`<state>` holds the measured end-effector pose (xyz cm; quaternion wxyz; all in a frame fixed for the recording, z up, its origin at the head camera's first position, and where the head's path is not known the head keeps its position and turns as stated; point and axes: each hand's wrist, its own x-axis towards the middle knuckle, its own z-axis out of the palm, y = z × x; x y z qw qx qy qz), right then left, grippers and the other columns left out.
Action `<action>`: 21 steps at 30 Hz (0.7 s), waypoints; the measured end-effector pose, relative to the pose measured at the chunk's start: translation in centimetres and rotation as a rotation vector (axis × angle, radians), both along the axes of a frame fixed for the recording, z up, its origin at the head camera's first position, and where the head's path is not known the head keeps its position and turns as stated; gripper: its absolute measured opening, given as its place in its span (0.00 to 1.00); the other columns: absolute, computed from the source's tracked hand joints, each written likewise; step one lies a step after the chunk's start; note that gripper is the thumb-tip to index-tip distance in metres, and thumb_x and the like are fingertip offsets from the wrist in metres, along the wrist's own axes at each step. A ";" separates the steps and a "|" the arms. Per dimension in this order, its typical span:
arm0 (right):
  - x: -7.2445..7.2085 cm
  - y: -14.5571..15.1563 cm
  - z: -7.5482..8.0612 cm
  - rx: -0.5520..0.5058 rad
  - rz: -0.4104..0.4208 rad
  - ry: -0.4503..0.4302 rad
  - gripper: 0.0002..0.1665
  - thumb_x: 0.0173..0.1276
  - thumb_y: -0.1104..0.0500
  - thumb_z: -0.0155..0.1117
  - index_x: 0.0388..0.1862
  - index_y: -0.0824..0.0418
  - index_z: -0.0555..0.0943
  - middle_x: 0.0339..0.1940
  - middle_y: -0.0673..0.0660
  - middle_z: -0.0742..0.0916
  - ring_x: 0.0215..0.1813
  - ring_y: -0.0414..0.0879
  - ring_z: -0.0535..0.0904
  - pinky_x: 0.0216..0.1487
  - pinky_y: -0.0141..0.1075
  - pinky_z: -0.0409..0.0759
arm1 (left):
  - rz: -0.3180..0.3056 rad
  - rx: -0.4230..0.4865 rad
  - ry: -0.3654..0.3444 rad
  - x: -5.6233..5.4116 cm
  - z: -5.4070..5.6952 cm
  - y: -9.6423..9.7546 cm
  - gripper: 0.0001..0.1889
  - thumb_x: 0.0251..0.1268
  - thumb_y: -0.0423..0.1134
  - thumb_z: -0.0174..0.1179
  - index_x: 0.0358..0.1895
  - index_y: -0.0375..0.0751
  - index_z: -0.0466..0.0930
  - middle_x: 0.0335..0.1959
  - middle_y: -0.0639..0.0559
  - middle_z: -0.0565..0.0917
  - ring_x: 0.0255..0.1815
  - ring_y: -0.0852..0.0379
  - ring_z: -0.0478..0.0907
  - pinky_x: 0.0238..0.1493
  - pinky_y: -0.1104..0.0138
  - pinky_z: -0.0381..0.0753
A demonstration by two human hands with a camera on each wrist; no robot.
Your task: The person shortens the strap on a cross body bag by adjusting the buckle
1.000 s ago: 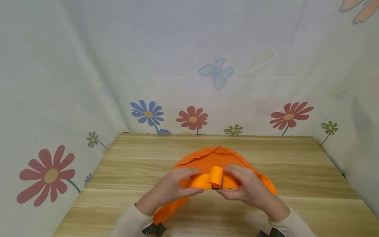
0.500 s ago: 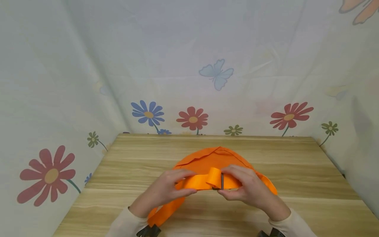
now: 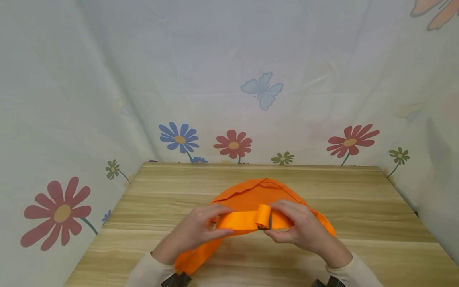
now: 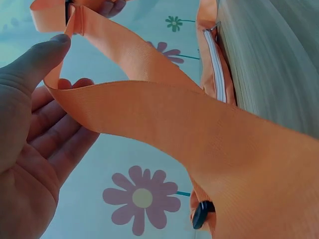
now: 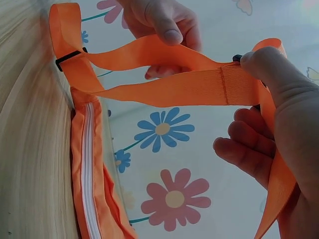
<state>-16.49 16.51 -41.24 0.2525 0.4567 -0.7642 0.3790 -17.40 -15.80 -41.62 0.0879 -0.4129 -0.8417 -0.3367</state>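
Where two long cream fabric sleeves (image 3: pixel 148 273) end, a small black blocky device (image 3: pixel 177 280) sits by each wrist. Just ahead of that, the person's left hand (image 3: pixel 195 227) pinches a flat, bright orange webbing strap (image 3: pixel 238 221) between thumb and fingers. Facing it, the right hand (image 3: pixel 305 225) grips the same strap right beside a dark rectangular buckle (image 3: pixel 270 221). Between the two hands the strap runs nearly level, and an upright orange loop (image 3: pixel 263 215) stands at the buckle, next to the right hand's fingertips. More strap slopes down below the left hand toward its wrist, and another curve shows just beyond the right hand. Behind both hands, joined to the strap, an orange fabric pouch (image 3: pixel 258 195) with a white zip (image 5: pixel 88 164) rests on a pale wood-grain tabletop (image 3: pixel 172 191). Farthest from the hands hangs a white cloth backdrop (image 3: pixel 215 59) printed with red, blue and green flowers and, higher than both hands, a pale blue butterfly (image 3: pixel 264 89).
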 end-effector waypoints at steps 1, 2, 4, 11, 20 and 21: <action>0.0 0.1 0.0 0.001 -0.005 -0.006 0.24 0.68 0.48 0.81 0.56 0.57 0.84 0.44 0.50 0.89 0.39 0.38 0.82 0.39 0.22 0.82 | 0.003 0.000 0.003 0.0 0.0 -0.1 0.23 0.67 0.46 0.77 0.63 0.43 0.86 0.55 0.53 0.92 0.46 0.59 0.86 0.51 0.63 0.91; 0.0 0.1 0.0 -0.001 -0.006 0.000 0.24 0.68 0.48 0.81 0.56 0.58 0.84 0.44 0.50 0.90 0.38 0.38 0.82 0.39 0.22 0.82 | 0.006 -0.002 0.002 0.0 0.0 -0.3 0.23 0.67 0.46 0.77 0.63 0.44 0.86 0.55 0.53 0.91 0.47 0.59 0.86 0.52 0.63 0.91; -0.1 0.3 -0.1 -0.006 -0.002 0.005 0.24 0.69 0.48 0.80 0.56 0.58 0.84 0.44 0.51 0.90 0.38 0.39 0.82 0.38 0.23 0.82 | 0.016 -0.011 0.002 0.0 -0.1 -0.6 0.23 0.68 0.47 0.76 0.63 0.45 0.86 0.55 0.54 0.91 0.49 0.59 0.87 0.55 0.62 0.90; -0.1 0.7 -0.1 0.010 -0.038 0.031 0.24 0.71 0.45 0.78 0.57 0.58 0.85 0.46 0.51 0.91 0.41 0.40 0.85 0.41 0.23 0.84 | 0.019 -0.021 -0.022 -0.2 -0.5 -2.4 0.22 0.68 0.47 0.76 0.63 0.48 0.86 0.51 0.58 0.90 0.45 0.63 0.82 0.52 0.62 0.89; -0.2 1.1 -0.1 0.004 -0.011 0.019 0.25 0.69 0.49 0.80 0.59 0.57 0.84 0.46 0.51 0.91 0.41 0.40 0.85 0.41 0.24 0.84 | 0.098 -0.138 -0.125 0.0 -0.4 -5.1 0.23 0.71 0.58 0.71 0.62 0.50 0.87 0.58 0.56 0.91 0.52 0.60 0.86 0.59 0.58 0.90; -0.2 1.1 -0.1 0.003 -0.010 0.018 0.25 0.69 0.49 0.80 0.59 0.57 0.84 0.46 0.51 0.91 0.40 0.40 0.84 0.41 0.24 0.83 | 0.109 -0.150 -0.137 0.0 -0.4 -5.4 0.23 0.72 0.58 0.71 0.62 0.51 0.87 0.57 0.57 0.91 0.51 0.61 0.85 0.58 0.59 0.90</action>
